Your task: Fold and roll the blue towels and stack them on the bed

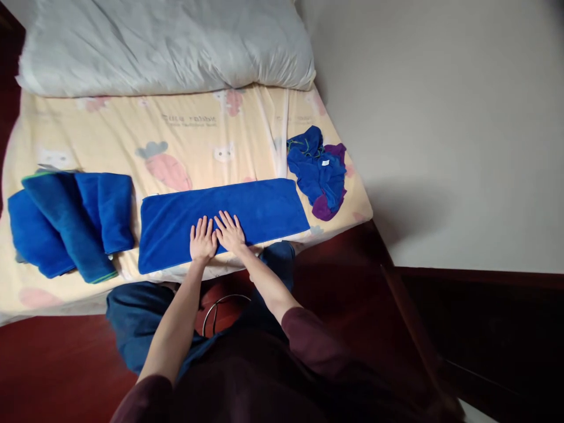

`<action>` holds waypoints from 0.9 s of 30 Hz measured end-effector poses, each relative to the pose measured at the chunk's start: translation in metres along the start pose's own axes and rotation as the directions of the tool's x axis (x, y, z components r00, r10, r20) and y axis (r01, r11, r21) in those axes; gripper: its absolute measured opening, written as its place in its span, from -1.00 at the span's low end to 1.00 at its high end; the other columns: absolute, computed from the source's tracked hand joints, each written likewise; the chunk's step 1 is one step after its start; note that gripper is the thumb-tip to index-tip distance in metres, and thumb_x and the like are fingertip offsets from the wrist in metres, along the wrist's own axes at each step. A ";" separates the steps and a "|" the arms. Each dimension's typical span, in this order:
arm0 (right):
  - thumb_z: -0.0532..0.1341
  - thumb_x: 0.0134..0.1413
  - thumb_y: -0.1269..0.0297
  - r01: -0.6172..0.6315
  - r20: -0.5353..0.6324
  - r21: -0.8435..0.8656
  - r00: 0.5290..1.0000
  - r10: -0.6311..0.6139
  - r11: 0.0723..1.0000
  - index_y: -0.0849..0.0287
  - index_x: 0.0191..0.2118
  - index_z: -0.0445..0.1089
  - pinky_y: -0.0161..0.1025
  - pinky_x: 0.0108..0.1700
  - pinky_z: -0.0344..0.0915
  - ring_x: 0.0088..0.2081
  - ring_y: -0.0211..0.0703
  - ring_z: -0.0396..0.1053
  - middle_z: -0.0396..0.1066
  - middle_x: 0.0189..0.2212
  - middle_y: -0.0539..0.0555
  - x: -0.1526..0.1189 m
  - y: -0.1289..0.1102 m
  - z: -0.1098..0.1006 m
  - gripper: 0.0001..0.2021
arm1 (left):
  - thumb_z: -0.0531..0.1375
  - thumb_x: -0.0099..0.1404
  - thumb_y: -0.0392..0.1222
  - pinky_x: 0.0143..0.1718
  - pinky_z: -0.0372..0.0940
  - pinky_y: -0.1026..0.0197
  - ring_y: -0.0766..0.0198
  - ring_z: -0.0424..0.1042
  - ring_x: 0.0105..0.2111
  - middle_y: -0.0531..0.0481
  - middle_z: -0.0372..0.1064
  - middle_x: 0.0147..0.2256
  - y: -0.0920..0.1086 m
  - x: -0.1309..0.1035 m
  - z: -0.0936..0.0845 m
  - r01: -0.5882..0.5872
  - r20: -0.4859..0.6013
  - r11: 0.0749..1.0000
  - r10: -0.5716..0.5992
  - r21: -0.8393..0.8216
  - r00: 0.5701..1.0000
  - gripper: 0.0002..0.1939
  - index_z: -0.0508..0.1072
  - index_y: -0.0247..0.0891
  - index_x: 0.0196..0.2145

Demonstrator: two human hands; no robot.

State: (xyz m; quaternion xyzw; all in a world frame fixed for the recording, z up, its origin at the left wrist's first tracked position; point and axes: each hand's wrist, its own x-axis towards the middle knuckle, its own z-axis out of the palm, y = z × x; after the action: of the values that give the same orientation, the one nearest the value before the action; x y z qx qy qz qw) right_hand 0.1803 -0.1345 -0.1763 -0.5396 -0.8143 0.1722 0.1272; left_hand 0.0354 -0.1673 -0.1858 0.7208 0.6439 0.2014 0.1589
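Observation:
A blue towel (264,205) lies spread in a long flat strip along the near edge of the bed. Both my hands rest palm down on its near middle, side by side with the thumbs close together. My left hand (203,239) has its fingers stretched out on the cloth. Flat beside it, my right hand (230,232) has its fingers spread too. Neither hand grips the fabric.
Several folded blue towels (66,223) are piled at the left. A crumpled blue and purple cloth heap (319,170) lies at the right corner. Behind is a grey-white quilt (176,47) on the patterned bed sheet (110,129). A pale wall (449,129) borders the right side.

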 end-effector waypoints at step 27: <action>-0.10 0.51 0.08 -0.416 -0.108 -0.142 0.908 0.404 0.898 0.29 0.55 -0.07 0.09 0.55 -0.30 0.57 -0.04 -0.25 -0.18 0.56 0.20 -0.081 0.227 -0.099 -0.35 | -0.04 0.47 -0.01 0.49 -0.32 -0.37 -0.23 -0.22 0.52 -0.34 -0.21 0.52 -0.103 -0.087 -0.081 0.348 -0.215 0.933 -0.323 0.088 0.922 -0.22 -0.02 -0.41 0.52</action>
State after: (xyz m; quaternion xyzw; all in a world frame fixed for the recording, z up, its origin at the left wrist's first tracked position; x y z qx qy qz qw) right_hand 0.4399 -0.1142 -0.1829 -0.7136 -0.6882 0.1078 0.0748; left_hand -0.1010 -0.2439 -0.1735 0.5846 0.7818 0.2011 0.0816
